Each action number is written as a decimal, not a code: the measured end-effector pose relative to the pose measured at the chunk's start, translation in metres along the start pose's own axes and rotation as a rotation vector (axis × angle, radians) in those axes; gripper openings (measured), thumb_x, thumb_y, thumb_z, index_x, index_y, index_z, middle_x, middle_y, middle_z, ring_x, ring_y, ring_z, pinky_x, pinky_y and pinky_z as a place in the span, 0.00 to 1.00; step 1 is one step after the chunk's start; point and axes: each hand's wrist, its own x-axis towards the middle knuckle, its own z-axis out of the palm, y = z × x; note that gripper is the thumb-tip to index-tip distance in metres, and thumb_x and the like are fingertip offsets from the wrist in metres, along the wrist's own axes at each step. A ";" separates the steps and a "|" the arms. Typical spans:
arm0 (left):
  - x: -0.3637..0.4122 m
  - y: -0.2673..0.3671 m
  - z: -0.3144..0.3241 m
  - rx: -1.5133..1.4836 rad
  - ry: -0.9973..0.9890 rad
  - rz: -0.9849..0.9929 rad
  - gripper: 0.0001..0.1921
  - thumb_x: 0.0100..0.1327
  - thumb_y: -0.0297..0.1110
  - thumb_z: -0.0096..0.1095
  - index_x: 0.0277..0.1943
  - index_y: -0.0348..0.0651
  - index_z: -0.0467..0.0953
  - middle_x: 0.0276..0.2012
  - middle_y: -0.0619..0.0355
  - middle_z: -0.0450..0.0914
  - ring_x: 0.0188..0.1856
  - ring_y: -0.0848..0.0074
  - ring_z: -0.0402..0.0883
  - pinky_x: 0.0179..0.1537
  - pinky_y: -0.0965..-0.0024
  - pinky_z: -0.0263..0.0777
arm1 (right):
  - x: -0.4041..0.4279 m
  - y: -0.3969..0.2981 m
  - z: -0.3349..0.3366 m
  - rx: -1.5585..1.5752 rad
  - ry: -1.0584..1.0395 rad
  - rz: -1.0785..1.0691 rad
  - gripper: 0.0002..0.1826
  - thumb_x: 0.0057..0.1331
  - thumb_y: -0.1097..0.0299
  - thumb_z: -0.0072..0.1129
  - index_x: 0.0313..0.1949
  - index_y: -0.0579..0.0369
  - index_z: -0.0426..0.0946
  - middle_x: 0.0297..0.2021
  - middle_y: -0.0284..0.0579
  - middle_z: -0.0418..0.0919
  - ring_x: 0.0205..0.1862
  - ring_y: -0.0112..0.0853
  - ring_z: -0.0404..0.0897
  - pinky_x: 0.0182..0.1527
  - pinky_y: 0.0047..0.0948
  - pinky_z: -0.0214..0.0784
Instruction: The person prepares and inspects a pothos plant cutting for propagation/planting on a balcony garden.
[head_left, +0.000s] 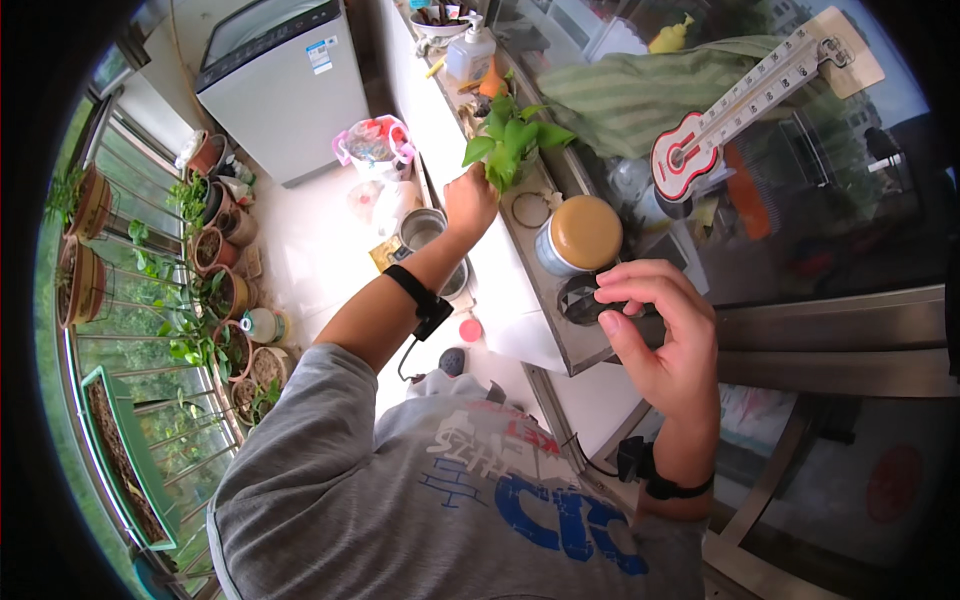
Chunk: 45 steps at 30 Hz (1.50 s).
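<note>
My left hand (471, 204) reaches to the window ledge (551, 319), its knuckles against a green leafy plant (511, 139). The fingers are curled and mostly hidden, so whether they grip a leaf or stem cannot be told. Lower on the ledge, my right hand (664, 337) is held with thumb and fingers apart. Its fingertips overlap the edge of a dark faceted object (579, 300); contact is unclear. Between the hands stands a jar with a tan lid (586, 234). A thin ring-shaped item (531, 209) lies beside the plant.
Glass panes (825, 247) border the ledge, with a guitar-shaped thermometer (686, 157) on them. A pump bottle (470, 56) stands farther along. Below are a metal pot (422, 229), a plastic bag (377, 146) and a washing machine (289, 97). Potted plants (214, 247) line the railing.
</note>
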 end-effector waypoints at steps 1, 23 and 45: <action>0.001 -0.001 0.000 0.004 -0.041 -0.031 0.11 0.61 0.36 0.65 0.40 0.37 0.80 0.32 0.42 0.86 0.38 0.46 0.85 0.42 0.48 0.75 | 0.000 0.000 0.000 -0.008 -0.005 -0.008 0.09 0.61 0.77 0.69 0.41 0.60 0.82 0.44 0.46 0.85 0.41 0.35 0.84 0.38 0.29 0.74; -0.011 -0.034 0.000 -0.404 -0.195 -0.355 0.19 0.75 0.43 0.56 0.43 0.30 0.82 0.29 0.50 0.88 0.30 0.70 0.88 0.37 0.66 0.80 | -0.008 -0.002 -0.003 -0.009 -0.091 -0.006 0.09 0.61 0.78 0.69 0.41 0.62 0.81 0.41 0.47 0.85 0.39 0.35 0.84 0.39 0.29 0.76; -0.348 -0.002 -0.254 -0.004 -0.028 -0.331 0.14 0.68 0.37 0.70 0.37 0.34 0.78 0.25 0.50 0.79 0.28 0.67 0.78 0.32 0.61 0.73 | -0.076 0.000 0.119 0.550 -0.722 -0.142 0.10 0.67 0.83 0.63 0.47 0.63 0.77 0.26 0.37 0.79 0.28 0.24 0.80 0.36 0.23 0.74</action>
